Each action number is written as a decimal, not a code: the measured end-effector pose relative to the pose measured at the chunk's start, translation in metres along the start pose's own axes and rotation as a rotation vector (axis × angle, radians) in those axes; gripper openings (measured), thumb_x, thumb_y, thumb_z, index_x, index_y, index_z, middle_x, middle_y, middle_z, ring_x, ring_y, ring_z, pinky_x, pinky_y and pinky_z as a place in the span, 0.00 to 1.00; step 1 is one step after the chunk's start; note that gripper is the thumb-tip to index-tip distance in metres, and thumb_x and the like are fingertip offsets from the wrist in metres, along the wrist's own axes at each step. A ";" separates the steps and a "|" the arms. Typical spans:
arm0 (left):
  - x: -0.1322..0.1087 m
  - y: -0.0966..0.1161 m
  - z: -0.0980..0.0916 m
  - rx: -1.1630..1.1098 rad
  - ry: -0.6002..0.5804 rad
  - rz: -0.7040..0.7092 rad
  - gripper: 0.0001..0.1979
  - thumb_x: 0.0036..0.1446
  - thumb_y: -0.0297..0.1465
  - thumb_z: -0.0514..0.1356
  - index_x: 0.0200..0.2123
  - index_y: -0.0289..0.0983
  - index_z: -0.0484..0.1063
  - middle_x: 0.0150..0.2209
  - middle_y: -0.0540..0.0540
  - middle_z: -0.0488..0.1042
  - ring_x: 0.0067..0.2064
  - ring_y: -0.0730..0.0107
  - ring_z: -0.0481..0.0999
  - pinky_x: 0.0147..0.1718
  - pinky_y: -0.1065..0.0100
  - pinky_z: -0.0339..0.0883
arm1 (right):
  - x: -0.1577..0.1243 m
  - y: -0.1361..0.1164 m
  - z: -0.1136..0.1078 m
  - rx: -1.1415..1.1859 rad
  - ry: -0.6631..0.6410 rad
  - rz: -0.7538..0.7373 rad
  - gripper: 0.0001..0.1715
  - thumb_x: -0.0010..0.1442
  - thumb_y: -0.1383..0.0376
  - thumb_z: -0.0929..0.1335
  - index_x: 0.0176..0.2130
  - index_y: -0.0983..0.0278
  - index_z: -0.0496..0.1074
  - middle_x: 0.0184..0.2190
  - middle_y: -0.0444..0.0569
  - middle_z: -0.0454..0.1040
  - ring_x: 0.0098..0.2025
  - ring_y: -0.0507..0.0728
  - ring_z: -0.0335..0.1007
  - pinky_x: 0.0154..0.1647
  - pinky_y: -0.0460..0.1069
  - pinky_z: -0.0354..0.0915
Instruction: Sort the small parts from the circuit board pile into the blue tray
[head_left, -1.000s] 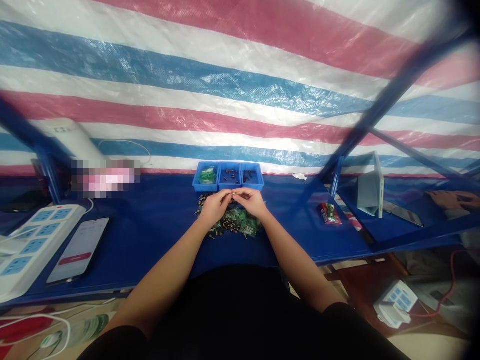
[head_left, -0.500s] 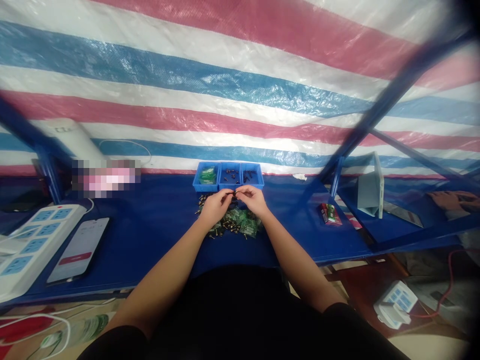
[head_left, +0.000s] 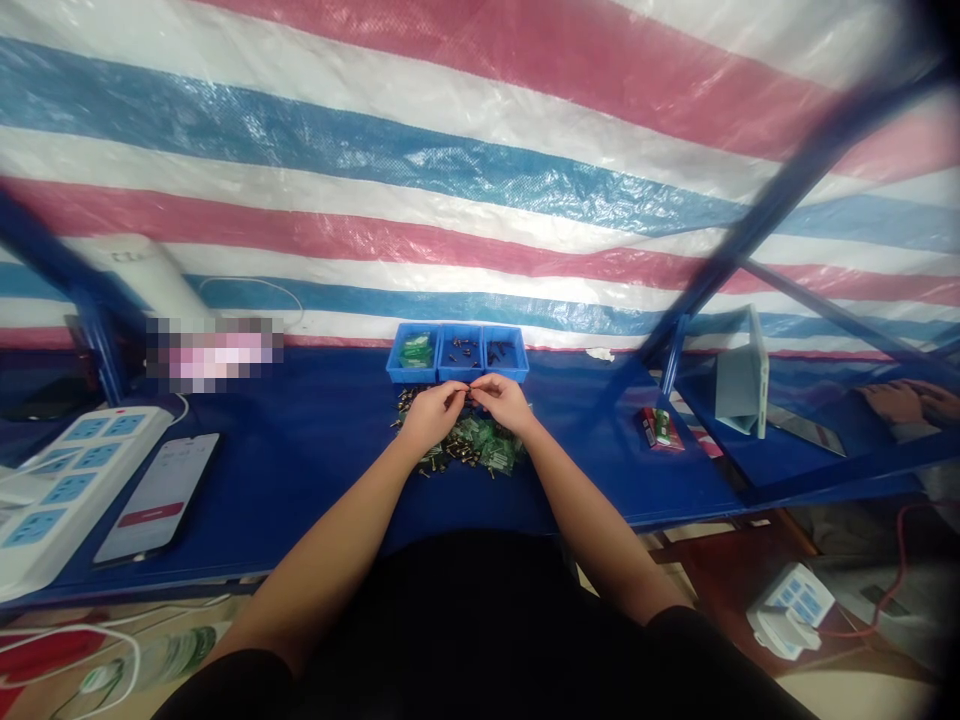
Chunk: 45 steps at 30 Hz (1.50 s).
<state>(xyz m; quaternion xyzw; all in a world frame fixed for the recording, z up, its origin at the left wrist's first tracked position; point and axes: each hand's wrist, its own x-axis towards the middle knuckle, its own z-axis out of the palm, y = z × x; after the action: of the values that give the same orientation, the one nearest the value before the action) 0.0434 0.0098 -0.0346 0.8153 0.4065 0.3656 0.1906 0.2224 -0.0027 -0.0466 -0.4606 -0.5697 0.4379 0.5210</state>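
Note:
Fingertips nearly meeting, my left hand [head_left: 433, 416] and my right hand [head_left: 504, 402] pinch a tiny dark piece between them, too small to make out. Both are just in front of three blue bins. The left bin [head_left: 412, 376] has green packets in it; the middle bin [head_left: 459, 375] and the right bin [head_left: 510, 375] hold small dark parts. Under and around my hands, a pile of small brass and black parts [head_left: 450, 452] lies on the blue table with clear green packets [head_left: 480, 440].
A power strip [head_left: 94, 480] and a phone [head_left: 161, 495] lie at the left. To the right are a small red box [head_left: 661, 429], blue frame bars and a propped tablet [head_left: 750, 375]. Another person's hands [head_left: 900, 402] rest at the far right.
My right hand has dropped very slightly toward me. The other person's hands at the far right have shifted a little.

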 end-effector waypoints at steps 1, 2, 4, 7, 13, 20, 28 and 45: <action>0.000 0.000 0.000 -0.003 0.001 0.002 0.13 0.63 0.37 0.52 0.44 0.42 0.75 0.36 0.48 0.79 0.32 0.68 0.76 0.34 0.69 0.68 | 0.000 0.001 0.000 -0.001 -0.004 0.007 0.16 0.52 0.56 0.71 0.37 0.62 0.72 0.31 0.47 0.77 0.29 0.53 0.74 0.29 0.48 0.69; 0.000 0.000 0.000 -0.005 0.002 0.002 0.13 0.63 0.37 0.52 0.44 0.42 0.75 0.36 0.48 0.79 0.32 0.68 0.76 0.34 0.69 0.68 | 0.001 0.002 0.000 -0.005 -0.001 0.013 0.16 0.52 0.56 0.71 0.38 0.62 0.72 0.31 0.47 0.77 0.29 0.53 0.74 0.28 0.48 0.69; 0.000 0.001 -0.001 -0.007 0.002 0.000 0.14 0.63 0.37 0.52 0.44 0.42 0.75 0.36 0.48 0.79 0.33 0.68 0.76 0.34 0.69 0.68 | 0.003 0.002 0.001 -0.017 0.031 0.017 0.16 0.52 0.55 0.71 0.38 0.63 0.73 0.31 0.48 0.77 0.28 0.54 0.74 0.27 0.48 0.69; 0.001 0.002 -0.003 -0.008 0.003 -0.005 0.14 0.63 0.37 0.52 0.44 0.41 0.75 0.36 0.47 0.79 0.32 0.68 0.76 0.34 0.69 0.68 | 0.005 0.000 0.004 -0.001 0.089 -0.009 0.19 0.53 0.55 0.71 0.42 0.63 0.74 0.35 0.50 0.79 0.31 0.55 0.75 0.31 0.50 0.72; 0.000 0.003 -0.004 -0.011 -0.009 -0.008 0.14 0.63 0.37 0.52 0.44 0.41 0.75 0.35 0.48 0.79 0.32 0.69 0.76 0.32 0.70 0.67 | 0.004 -0.005 -0.001 -0.018 0.057 -0.124 0.23 0.58 0.58 0.67 0.52 0.60 0.71 0.48 0.51 0.76 0.36 0.55 0.75 0.39 0.51 0.72; 0.001 0.001 -0.003 0.018 0.014 -0.017 0.13 0.63 0.36 0.53 0.44 0.41 0.75 0.37 0.48 0.80 0.33 0.68 0.77 0.34 0.70 0.68 | 0.004 0.004 -0.012 -0.626 0.118 -0.181 0.11 0.57 0.66 0.67 0.40 0.63 0.78 0.35 0.48 0.79 0.34 0.54 0.72 0.41 0.50 0.68; 0.001 0.005 -0.004 0.020 0.043 -0.003 0.11 0.63 0.36 0.53 0.41 0.40 0.74 0.32 0.50 0.77 0.31 0.71 0.73 0.32 0.71 0.63 | 0.004 0.005 -0.010 -0.988 -0.038 -0.176 0.11 0.59 0.69 0.67 0.39 0.63 0.78 0.35 0.52 0.76 0.40 0.58 0.69 0.47 0.50 0.63; -0.005 0.011 -0.001 0.119 -0.240 0.177 0.18 0.49 0.28 0.54 0.11 0.36 0.51 0.13 0.54 0.51 0.18 0.77 0.51 0.22 0.68 0.45 | -0.009 -0.019 0.013 -0.113 -0.173 -0.231 0.12 0.67 0.57 0.59 0.41 0.61 0.64 0.34 0.47 0.71 0.36 0.53 0.68 0.39 0.49 0.65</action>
<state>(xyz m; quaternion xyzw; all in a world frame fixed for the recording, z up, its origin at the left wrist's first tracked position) 0.0461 -0.0008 -0.0292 0.8955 0.3284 0.2564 0.1563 0.2086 -0.0156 -0.0310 -0.3807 -0.6855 0.3805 0.4902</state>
